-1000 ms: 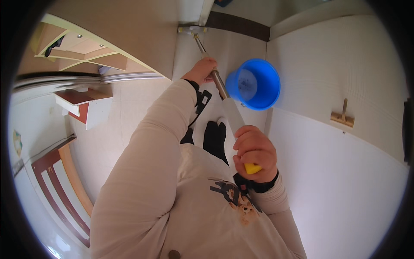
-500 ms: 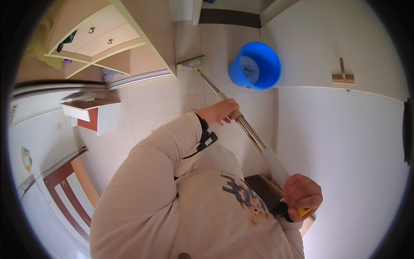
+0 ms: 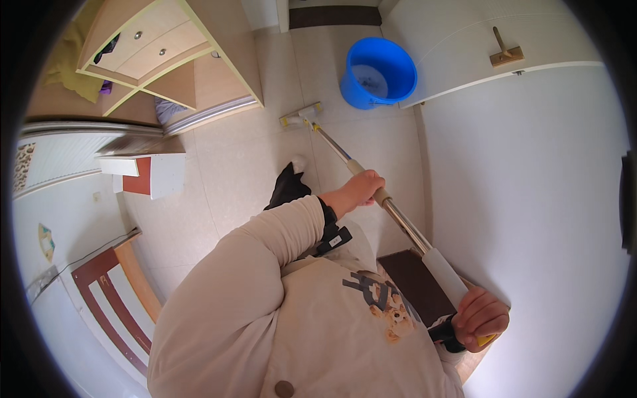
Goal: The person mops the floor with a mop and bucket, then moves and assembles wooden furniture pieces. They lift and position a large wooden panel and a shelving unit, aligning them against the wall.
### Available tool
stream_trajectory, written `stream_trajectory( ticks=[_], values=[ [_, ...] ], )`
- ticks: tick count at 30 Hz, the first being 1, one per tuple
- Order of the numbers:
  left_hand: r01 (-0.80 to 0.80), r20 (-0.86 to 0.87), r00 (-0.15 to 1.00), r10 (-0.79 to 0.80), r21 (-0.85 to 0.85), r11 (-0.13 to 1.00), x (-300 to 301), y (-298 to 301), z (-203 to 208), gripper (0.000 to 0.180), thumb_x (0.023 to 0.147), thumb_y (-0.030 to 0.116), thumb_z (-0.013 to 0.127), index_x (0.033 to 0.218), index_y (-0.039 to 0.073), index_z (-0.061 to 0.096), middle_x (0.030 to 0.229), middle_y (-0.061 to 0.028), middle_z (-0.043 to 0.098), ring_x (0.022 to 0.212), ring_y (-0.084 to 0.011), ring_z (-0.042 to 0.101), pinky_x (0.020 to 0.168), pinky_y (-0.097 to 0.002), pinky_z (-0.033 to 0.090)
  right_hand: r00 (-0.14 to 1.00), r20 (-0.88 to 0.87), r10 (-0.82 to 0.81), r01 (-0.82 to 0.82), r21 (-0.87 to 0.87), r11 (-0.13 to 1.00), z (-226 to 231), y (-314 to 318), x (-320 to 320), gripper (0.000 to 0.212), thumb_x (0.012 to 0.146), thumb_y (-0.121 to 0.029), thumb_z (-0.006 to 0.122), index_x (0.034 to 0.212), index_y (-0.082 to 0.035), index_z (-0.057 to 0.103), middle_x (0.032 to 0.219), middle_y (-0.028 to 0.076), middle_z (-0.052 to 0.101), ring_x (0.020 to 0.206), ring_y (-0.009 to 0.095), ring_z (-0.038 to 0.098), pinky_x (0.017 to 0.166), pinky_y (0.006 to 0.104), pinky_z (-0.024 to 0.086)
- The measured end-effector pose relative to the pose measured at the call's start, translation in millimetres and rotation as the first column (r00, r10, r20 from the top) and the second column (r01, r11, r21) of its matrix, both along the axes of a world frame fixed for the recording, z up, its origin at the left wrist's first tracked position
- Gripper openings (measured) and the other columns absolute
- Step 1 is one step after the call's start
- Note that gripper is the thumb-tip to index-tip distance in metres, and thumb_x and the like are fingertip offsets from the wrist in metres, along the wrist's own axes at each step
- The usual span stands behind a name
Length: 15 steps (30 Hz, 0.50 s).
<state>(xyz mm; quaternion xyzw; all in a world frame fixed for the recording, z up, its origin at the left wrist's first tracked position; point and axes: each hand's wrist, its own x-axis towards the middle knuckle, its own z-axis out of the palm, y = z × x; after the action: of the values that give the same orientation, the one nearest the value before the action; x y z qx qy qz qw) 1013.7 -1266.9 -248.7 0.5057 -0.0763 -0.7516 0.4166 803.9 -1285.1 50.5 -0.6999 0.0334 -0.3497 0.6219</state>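
While the left hand (image 3: pixel 361 188) wraps tightly around the pole of the mop (image 3: pixel 406 222), the right hand (image 3: pixel 480 317) curls over the upper end of its pale grip (image 3: pixel 443 273) (a yellow tip (image 3: pixel 487 340) pokes out past the fist). The mop's flat head (image 3: pixel 292 119) rests on the tiled floor (image 3: pixel 235 159), near the blue bucket (image 3: pixel 368 58) and beside the beige cabinet (image 3: pixel 229 40).

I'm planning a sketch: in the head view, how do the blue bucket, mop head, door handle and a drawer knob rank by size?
1. Blue bucket
2. Mop head and door handle: too alike to rank
3. Drawer knob
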Motion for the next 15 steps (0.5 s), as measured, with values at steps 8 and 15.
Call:
stream_trajectory(
  ticks=[8,15],
  values=[
    [0.130,0.637,0.726,0.259,-0.496,0.858,63.5,-16.4,-67.5,0.011,0.080,0.021,0.052,0.082,0.009,0.052,0.079,-0.0027,0.051,0.061,-0.0144,0.052,0.056,-0.0313,0.049,0.995,-0.070,-0.070,0.074,0.067,0.995,-49.7,-12.6,45.4,0.020,0.058,0.002,0.066,0.060,-0.009,0.049,0.061,0.004,0.057,0.054,0.019,0.056,0.059,0.0368,0.045],
    [0.021,0.321,0.947,0.008,-0.087,0.996,77.5,2.5,-43.9,0.016,0.080,0.028,0.052,0.088,0.015,0.050,0.085,-0.0012,0.050,0.071,-0.0151,0.052,0.069,-0.0385,0.047,0.972,-0.088,0.217,-0.213,0.056,0.976,-57.4,-26.0,65.4,0.020,0.050,0.007,0.061,0.061,-0.007,0.051,0.061,0.004,0.055,0.055,0.022,0.055,0.060,0.0379,0.043]
  ],
)
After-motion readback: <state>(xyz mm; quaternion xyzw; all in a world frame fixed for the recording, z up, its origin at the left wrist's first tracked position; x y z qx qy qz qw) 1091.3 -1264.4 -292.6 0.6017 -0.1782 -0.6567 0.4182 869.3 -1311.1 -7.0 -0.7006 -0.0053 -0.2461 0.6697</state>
